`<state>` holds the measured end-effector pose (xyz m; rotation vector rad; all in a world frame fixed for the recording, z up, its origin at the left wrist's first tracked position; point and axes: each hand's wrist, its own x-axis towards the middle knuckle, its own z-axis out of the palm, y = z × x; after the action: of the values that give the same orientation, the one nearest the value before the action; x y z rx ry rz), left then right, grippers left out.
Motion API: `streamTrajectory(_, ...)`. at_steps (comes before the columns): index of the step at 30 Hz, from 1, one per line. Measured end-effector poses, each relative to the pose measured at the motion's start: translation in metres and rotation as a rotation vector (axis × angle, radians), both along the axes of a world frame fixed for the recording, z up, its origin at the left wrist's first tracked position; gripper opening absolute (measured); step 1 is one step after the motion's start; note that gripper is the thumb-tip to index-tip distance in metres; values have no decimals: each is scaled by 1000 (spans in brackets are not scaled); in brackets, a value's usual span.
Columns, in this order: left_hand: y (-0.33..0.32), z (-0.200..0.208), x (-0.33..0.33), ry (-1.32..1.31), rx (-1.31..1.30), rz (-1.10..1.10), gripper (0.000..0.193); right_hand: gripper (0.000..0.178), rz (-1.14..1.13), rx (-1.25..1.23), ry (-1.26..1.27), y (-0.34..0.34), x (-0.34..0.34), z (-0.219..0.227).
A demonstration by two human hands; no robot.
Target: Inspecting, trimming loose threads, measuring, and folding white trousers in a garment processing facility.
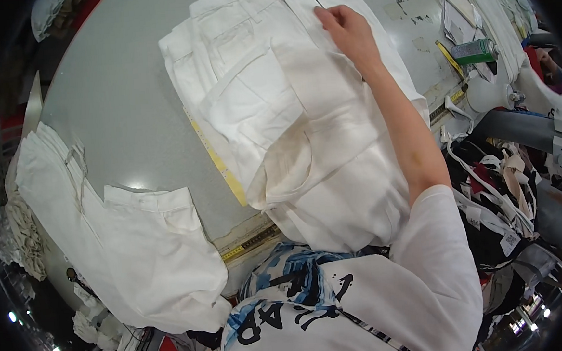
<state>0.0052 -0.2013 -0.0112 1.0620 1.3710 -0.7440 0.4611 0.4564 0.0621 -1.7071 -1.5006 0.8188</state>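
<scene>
White trousers [342,122] lie spread over a stack of folded white trousers [222,26], their lower part hanging over the table's near edge against my body. My right hand [349,32] is at the far end of the pile, by the waistband and fly. Its fingers are curled, with thumb and forefinger pinched at the fabric there. A short dark line shows just beyond the fingertips; I cannot make out what it is. A turned-up flap of white cloth [256,102] lies left of my forearm. My left hand does not show.
Another heap of white trousers [149,250] hangs over the table's [125,88] near left edge. A yellow ruler [218,157] sticks out from under the stack. To the right are a green spray can [474,51], papers [458,23] and a bundle of dark cloth and straps [497,193].
</scene>
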Motion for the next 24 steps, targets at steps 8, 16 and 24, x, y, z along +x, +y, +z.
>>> streamTrajectory(8, 123, 78, 68, -29, 147, 199, 16, 37, 78, 80, -678, 80, -45, -32)
streamTrajectory(16, 382, 120, 114, -324, 1049, 929, 16, 16, 158, 400, -60, 11, -35, -8)
streamTrajectory(24, 567, 112, 242, -994, 1019, 950, 35, 16, 202, 425, 70, -83, -52, 8)
